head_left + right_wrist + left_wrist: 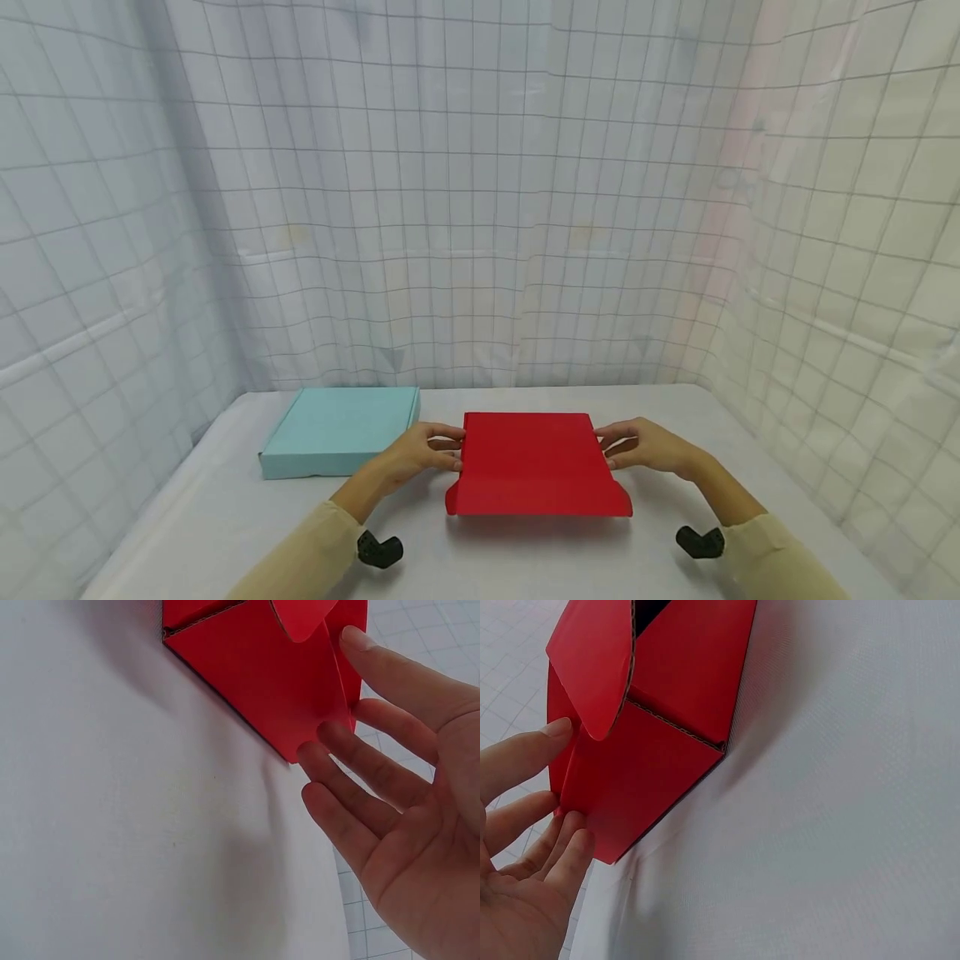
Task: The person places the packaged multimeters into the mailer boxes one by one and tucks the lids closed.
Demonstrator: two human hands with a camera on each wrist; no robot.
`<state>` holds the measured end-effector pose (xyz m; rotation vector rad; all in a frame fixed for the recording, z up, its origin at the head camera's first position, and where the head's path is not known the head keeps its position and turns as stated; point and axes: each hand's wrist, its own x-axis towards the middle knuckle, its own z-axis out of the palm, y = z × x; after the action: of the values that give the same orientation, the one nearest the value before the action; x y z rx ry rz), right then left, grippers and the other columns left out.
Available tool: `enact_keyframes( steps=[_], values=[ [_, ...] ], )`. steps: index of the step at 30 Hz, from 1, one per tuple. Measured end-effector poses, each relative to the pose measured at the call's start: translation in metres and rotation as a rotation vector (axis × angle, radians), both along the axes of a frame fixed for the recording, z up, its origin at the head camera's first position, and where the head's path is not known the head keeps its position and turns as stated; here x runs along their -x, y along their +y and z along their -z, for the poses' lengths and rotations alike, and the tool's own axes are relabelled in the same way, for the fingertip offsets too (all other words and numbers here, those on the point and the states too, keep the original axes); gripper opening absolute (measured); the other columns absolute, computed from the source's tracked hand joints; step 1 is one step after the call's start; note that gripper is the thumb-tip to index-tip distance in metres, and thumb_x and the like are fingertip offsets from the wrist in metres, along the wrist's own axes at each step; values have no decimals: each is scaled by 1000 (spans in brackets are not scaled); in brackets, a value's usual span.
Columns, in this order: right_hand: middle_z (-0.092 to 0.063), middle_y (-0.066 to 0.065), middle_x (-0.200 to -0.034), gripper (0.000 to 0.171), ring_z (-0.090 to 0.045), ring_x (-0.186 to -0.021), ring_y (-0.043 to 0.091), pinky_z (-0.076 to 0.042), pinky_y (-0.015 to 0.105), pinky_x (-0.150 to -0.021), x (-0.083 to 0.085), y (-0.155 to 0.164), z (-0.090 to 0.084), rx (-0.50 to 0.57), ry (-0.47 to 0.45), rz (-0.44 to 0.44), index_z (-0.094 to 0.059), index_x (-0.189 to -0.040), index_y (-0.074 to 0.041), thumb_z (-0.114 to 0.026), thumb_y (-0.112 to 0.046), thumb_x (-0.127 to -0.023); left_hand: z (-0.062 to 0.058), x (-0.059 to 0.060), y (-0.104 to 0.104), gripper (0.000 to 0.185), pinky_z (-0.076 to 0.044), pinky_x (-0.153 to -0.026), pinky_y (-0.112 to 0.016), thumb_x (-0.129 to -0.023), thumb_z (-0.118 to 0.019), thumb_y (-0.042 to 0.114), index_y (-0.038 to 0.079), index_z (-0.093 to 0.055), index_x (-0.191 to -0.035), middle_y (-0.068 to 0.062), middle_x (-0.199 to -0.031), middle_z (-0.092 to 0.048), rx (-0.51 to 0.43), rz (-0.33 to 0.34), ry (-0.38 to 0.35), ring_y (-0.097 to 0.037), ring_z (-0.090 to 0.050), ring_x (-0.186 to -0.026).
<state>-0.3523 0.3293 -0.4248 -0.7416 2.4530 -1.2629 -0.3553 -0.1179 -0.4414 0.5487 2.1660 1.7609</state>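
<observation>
A red cardboard mailer box sits on the table between the two hands. Its lid slopes down toward the front, with the lid's front flap raised off the box and rounded ends sticking out at both sides. A dark gap shows beneath the lid in the left wrist view. My left hand touches the box's left side with extended fingers, the thumb by the lid edge. On the opposite side my right hand rests its fingertips against the wall, fingers spread and loosely bent. The box's inside is hidden.
A closed light-blue box lies to the left, close to my left forearm. White cloth covers the table. Grid-patterned curtains hang at the back and on both sides.
</observation>
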Motion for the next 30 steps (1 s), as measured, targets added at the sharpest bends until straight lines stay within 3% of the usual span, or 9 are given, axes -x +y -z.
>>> enact_keyframes(
  steps=[14, 22, 30],
  values=[
    [-66, 11, -127, 62, -66, -116, 36, -57, 51, -93, -3, -2, -4, -55, 23, -5, -54, -147, 2, -77, -22, -95, 2, -4, 1, 62, -56, -95, -45, -85, -84, 7, -6, -58, -140, -16, -135, -62, -25, -32, -10, -37, -57, -127],
    [-64, 12, -127, 60, -66, -115, 36, -59, 45, -89, -5, -5, -7, -142, 79, 1, -57, -145, 0, -78, -22, -94, 4, -6, 3, 62, -57, -94, -44, -85, -84, 7, -7, -58, -139, -16, -134, -62, -20, -44, -5, -36, -59, -125],
    [-64, 17, -134, 47, -64, -117, 39, -58, 48, -91, -2, -17, -24, -206, 268, 41, -63, -137, 1, -75, -19, -96, 3, -9, 0, 62, -57, -94, -42, -87, -83, 10, -6, -56, -140, -17, -137, -61, -10, -37, 36, -37, -60, -123]
  ],
)
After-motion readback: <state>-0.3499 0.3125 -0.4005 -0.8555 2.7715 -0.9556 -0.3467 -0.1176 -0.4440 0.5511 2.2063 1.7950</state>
